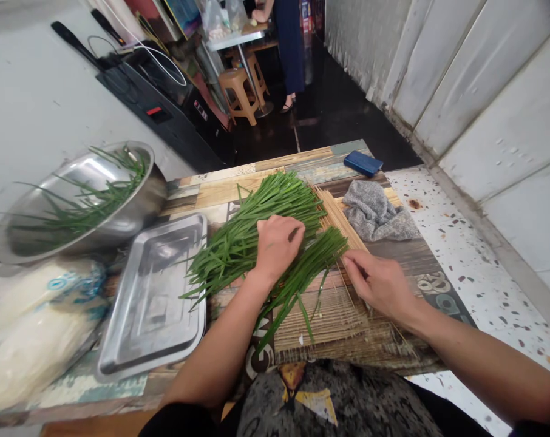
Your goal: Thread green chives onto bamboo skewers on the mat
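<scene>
A thick heap of long green garlic chives (257,212) lies on the wood-patterned table, and a smaller bunch (306,267) lies nearer to me. My left hand (278,243) is curled down on the chives between them, its fingertips hidden among the leaves. My right hand (379,282) is closed in a pinch at the right-hand ends of the smaller bunch; what sits between its fingers is hidden. Thin bamboo skewers (339,218) lie beside the heap, beyond my right hand. A few loose skewers show beneath that hand.
At left are a metal tray (203,261), a steel bowl (159,188) with more chives, and a full plastic bag (42,328). A grey cloth (375,212) and a blue box (363,163) lie at right. Beyond, a person (288,48) stands by a small table (234,41) and stools (238,91).
</scene>
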`<state>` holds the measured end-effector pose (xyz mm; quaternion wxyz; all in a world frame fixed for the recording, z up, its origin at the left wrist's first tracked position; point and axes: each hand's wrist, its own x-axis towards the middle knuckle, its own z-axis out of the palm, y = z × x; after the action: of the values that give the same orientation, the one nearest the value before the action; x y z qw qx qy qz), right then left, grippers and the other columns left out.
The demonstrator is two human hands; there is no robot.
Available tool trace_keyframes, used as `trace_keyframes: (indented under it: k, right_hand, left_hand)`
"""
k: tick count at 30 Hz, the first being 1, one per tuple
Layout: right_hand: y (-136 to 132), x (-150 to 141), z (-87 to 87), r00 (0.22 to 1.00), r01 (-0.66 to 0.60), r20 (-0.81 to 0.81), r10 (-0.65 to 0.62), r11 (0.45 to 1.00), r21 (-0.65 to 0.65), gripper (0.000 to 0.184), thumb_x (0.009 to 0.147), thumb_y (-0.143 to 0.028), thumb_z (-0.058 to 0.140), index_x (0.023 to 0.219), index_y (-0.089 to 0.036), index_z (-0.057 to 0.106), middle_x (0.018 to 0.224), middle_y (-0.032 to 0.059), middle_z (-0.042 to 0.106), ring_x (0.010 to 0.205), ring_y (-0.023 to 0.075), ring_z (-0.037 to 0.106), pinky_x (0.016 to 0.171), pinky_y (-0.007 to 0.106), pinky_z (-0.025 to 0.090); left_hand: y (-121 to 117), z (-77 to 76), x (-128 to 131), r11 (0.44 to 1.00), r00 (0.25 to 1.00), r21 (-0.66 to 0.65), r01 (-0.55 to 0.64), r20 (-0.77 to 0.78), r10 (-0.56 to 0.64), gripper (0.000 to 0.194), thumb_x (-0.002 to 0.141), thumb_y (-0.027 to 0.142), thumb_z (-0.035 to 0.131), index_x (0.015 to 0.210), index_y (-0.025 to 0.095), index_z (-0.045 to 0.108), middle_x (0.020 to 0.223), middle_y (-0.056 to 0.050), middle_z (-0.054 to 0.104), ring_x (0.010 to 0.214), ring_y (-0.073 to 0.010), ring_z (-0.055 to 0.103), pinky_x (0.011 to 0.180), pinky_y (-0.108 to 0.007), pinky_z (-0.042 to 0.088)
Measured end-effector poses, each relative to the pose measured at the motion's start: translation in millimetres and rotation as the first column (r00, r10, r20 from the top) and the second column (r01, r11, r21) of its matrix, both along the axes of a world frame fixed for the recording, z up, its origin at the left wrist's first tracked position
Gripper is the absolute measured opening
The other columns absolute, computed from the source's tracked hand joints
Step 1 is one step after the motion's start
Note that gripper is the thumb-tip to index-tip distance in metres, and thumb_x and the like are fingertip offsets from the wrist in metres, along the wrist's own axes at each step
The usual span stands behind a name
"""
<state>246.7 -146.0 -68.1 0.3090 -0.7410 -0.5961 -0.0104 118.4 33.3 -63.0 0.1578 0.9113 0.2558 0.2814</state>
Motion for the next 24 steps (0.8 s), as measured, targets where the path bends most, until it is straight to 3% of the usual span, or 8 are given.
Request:
trace_keyframes:
  k: [4,10,14,24]
  right_hand:
    - [0,0,0.8,0.999,-0.029,-0.021,0.029,1.000,0.013,0.022,0.094,-0.024,0.042,0.088,-0.017,0.063,0.070,0.0004,0.067,0.056,0.0116,0.060,0.056,0.022,0.039]
    - [-1,0,3.1,0.998,-0.042,-0.051,0.042,0.999,0.010,0.025,0.094,-0.025,0.041,0.085,-0.018,0.063,0.066,0.0004,0.065,0.054,0.0108,0.058,0.055,0.022,0.038]
    - [-1,0,2.7,0.997,-0.045,-0.054,0.046,0.999,0.016,0.025,0.094,-0.026,0.041,0.086,-0.018,0.064,0.068,0.0011,0.066,0.056,0.0113,0.059,0.056,0.022,0.039]
    - [-1,0,2.4,0.997,-0.054,-0.051,0.055,0.998,0.022,0.025,0.094,-0.025,0.042,0.088,-0.017,0.064,0.071,0.0022,0.068,0.058,0.0123,0.061,0.057,0.023,0.040]
  left_hand:
    - [-10,5.0,4,0.984,0.989,-0.160,-0.075,0.116,0.094,0.010,0.081,0.022,0.059,0.074,0.021,0.067,0.105,-0.003,0.069,0.101,-0.0194,0.058,0.093,-0.037,0.037]
    - [-13,4.6,6,0.951,0.976,-0.307,-0.043,0.191,0.106,0.010,0.082,0.023,0.059,0.078,0.020,0.067,0.083,-0.002,0.070,0.084,-0.0162,0.062,0.084,-0.031,0.045]
    - [-14,3.9,7,0.919,0.964,-0.393,-0.010,0.239,0.113,0.012,0.082,0.025,0.060,0.081,0.019,0.069,0.082,-0.002,0.070,0.080,-0.0148,0.063,0.080,-0.028,0.048]
    - [-16,4.1,8,0.924,0.951,-0.375,0.072,0.307,0.050,0.013,0.083,0.021,0.060,0.087,0.020,0.072,0.087,-0.003,0.072,0.085,-0.0151,0.064,0.083,-0.030,0.049]
